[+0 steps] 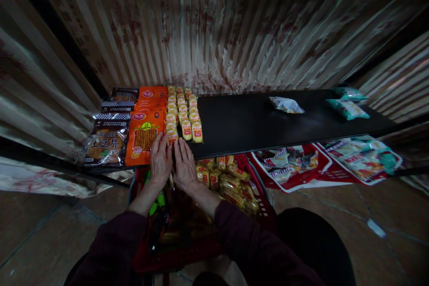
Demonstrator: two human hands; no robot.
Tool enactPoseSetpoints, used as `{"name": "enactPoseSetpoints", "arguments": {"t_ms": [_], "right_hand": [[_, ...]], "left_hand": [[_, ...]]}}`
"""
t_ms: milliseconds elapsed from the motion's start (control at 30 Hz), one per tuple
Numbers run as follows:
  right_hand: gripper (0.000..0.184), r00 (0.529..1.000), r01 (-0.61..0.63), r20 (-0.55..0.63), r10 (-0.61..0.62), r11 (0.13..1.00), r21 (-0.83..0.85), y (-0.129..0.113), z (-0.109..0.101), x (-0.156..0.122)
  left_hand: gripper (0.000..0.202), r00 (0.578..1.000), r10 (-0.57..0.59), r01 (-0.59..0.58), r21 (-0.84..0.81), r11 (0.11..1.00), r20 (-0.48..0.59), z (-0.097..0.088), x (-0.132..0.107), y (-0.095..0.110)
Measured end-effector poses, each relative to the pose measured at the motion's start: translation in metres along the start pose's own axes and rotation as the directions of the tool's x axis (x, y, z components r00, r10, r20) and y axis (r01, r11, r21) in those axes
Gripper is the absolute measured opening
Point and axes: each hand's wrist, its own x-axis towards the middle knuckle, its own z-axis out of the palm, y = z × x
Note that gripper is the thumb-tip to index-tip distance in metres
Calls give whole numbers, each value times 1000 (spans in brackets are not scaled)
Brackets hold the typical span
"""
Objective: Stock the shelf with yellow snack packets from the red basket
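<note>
A big striped sheet (pixel 201 31) with dark red prints hangs at the back. In front of it is a long black shelf (pixel 231 125). Under the shelf, below the arms, sits a red basket (pixel 181 257) with lots of shiny yellow packs (pixel 234 187) in it. More red baskets (pixel 335 173) with snack bags stand to the right.

On the shelf's left end are brown potato-slice bags (pixel 106 140), and just beside them lie orange snack bags (pixel 145 132). The left hand (pixel 161 161) is by the front orange bag, and the right hand (pixel 185 165) is close beside it. Both hands have their fingers pointing forward at the shelf edge. I cannot tell if they grip anything.

Far right are teal bags (pixel 348 108), with a white bag (pixel 286 105) nearer the middle. Smallest are the little yellow snacks (pixel 187 129), in rows right next to the orange bags, just past the fingertips.
</note>
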Motion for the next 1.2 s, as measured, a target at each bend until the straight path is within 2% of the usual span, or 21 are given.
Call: {"name": "enactPoseSetpoints", "arguments": {"t_ms": [200,333,433,500,600,667,733,800,867,900,933,1000,1033,1100,1200], "right_hand": [[71,1000,-7,-7,7,999,40,0,0,0],[70,999,22,-51,-18,997,79,0,-2,-3],[66,991,72,-116,-59,992,104,0,-4,-12],[65,985,103,-152,-84,987,120,1,-5,-22],[67,983,115,-161,-92,983,140,5,-4,-43],[65,989,79,-132,-61,988,134,10,-1,-57],[62,996,13,-90,-3,994,111,19,2,-71],[60,997,-64,-39,67,994,87,30,5,-84],[60,989,-142,48,139,987,69,42,6,-97],[61,979,-178,107,171,982,61,48,6,-103],[61,966,-208,171,196,977,53,54,5,-110],[61,933,-223,300,201,974,40,63,2,-122],[60,918,-206,354,178,978,44,67,1,-128],[57,900,-157,421,111,985,77,71,-1,-137],[56,884,-166,461,82,976,143,71,5,-145]], "left_hand": [[39,1000,-9,10,-8,1000,27,-3,-2,3],[37,1000,-13,13,10,1000,-12,-7,-2,8],[34,998,35,-35,-2,999,-53,-11,-4,11],[33,996,81,-83,-39,996,-43,-12,-11,16],[33,988,146,-140,-113,984,55,-9,-31,27],[32,974,179,-158,-154,975,138,-3,-50,36],[36,969,145,-110,-176,978,200,5,-70,43],[41,958,60,-6,-189,982,279,15,-88,47],[46,906,-53,122,-140,983,420,26,-103,46],[49,854,-130,192,-74,979,503,31,-110,43],[50,782,-220,260,14,965,583,36,-116,41],[49,576,-351,325,187,927,738,44,-128,34],[46,515,-370,329,220,918,773,47,-133,30],[46,461,-372,322,239,916,806,51,-144,25],[53,440,-334,303,213,929,833,53,-157,23]]}}
